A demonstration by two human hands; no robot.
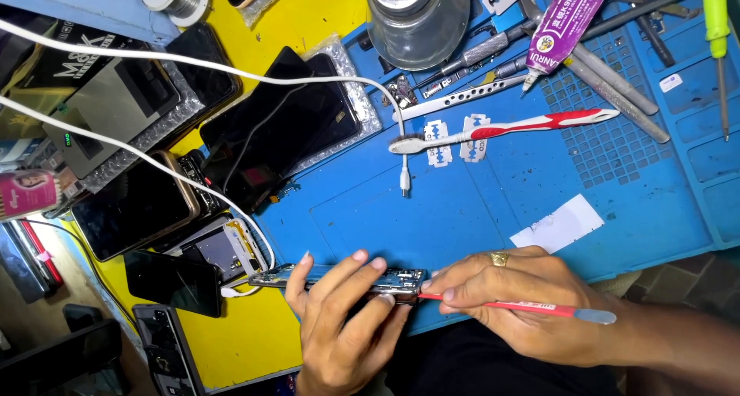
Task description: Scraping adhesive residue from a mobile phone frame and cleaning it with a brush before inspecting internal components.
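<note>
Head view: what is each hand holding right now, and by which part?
Left hand grips the opened phone on edge along its long sides. Right hand pinches the red tool near its front tip.

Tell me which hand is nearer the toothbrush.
Right. The right hand lies below the toothbrush, holding a red tool; the left hand is lower and further left.

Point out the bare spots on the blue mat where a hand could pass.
The blue mat is bare between the toothbrush, the white paper slip and the opened phone held by both hands. Crowded: the stacked phones on the left and the tools at top right.
</note>
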